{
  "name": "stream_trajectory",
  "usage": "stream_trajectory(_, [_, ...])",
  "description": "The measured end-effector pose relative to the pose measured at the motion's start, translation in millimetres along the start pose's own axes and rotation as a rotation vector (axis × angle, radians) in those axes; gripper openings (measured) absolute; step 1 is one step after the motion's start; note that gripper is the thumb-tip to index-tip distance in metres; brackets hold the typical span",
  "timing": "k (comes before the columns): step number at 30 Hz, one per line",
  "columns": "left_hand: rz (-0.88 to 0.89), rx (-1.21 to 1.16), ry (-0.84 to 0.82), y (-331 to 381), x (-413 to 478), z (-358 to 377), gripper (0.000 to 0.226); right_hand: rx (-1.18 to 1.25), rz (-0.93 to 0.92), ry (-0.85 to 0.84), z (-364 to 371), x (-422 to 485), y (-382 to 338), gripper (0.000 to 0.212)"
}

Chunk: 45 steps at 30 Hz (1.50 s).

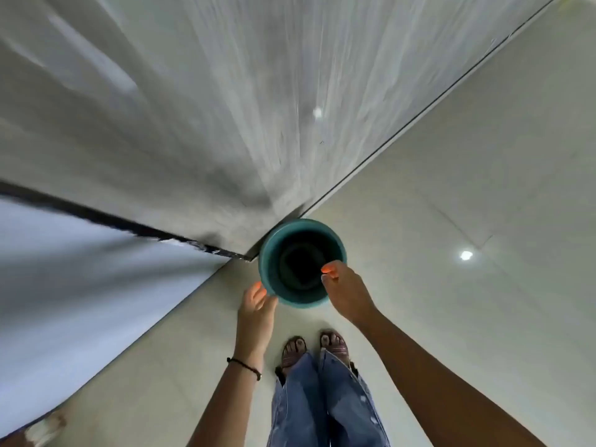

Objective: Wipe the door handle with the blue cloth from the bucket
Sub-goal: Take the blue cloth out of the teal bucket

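Teal bucket (302, 263) on pale tiled floor (451, 221), contents perhaps cloth

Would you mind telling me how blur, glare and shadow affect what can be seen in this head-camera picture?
Head view: motion blur streaks the door; wide-angle distortion bends its edges; a light glares off the floor tile; the teal bucket is so dark inside that no cloth can be made out; the left hand and right hand at its rim stay fairly sharp.

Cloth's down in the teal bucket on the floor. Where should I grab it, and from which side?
Come straight down through the open top of the bucket, where the right hand is. The dark folded shape at the bottom looks flat, so pinch an edge; its colour is unclear.
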<state>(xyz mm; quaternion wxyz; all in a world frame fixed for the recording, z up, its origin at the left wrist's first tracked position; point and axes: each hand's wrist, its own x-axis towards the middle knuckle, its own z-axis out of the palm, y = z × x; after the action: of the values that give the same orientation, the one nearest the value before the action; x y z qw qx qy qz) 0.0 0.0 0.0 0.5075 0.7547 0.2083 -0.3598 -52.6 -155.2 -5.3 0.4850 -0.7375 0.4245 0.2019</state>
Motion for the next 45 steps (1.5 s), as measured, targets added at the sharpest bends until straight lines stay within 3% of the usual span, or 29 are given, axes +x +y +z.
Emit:
stream_trajectory(6, [-0.104, 0.03, 0.223, -96.3, 167.4, 51.4, 0.062, -0.063, 0.12, -0.056, 92.5, 181.4, 89.9, 0.037])
stream_trajectory(11, [0.161, 0.179, 0.334, -137.9, 249.9, 59.5, 0.044, -0.069, 0.227, -0.087, 151.9, 285.0, 144.0, 0.043])
stream_trajectory(17, [0.328, 0.286, 0.442, -158.1, 274.3, 66.3, 0.028, -0.12, 0.332, -0.078, 203.9, 361.1, 165.5, 0.048])
stream_trajectory(21, [0.385, 0.331, 0.504, -166.3, 280.2, 67.5, 0.029, -0.308, 0.256, 0.012, 216.0, 380.9, 172.5, 0.055])
stream_trajectory(24, [0.423, 0.343, 0.507, -167.5, 279.6, 67.2, 0.029, -0.295, 0.251, -0.039, 217.3, 383.9, 171.3, 0.049])
stream_trajectory(30, [0.325, 0.324, 0.458, -157.1, 273.4, 65.0, 0.03, 0.102, 0.146, -0.094, 186.9, 314.7, 136.5, 0.038])
stream_trajectory(33, [0.244, 0.174, 0.392, -138.0, 249.3, 62.2, 0.054, 0.413, 0.069, -0.109, 148.2, 251.9, 110.0, 0.019])
stream_trajectory(35, [0.224, 0.082, 0.421, -115.1, 209.8, 60.0, 0.057, 0.585, 0.075, -0.178, 113.7, 204.8, 88.4, 0.019])
stream_trajectory(39, [0.168, -0.208, 0.201, -66.0, 101.0, 51.2, 0.011, 0.893, 0.113, -0.367, 53.9, 101.8, 41.0, 0.041])
stream_trajectory(41, [0.142, -0.342, 0.113, -41.5, 41.9, 35.2, 0.013, 0.987, 0.111, -0.457, 29.3, 43.3, 12.5, 0.041])
stream_trajectory(45, [0.218, -0.449, 0.137, 0.6, -70.2, -15.4, 0.029, 0.944, 0.043, -0.568, -2.4, -70.6, -43.0, 0.04])
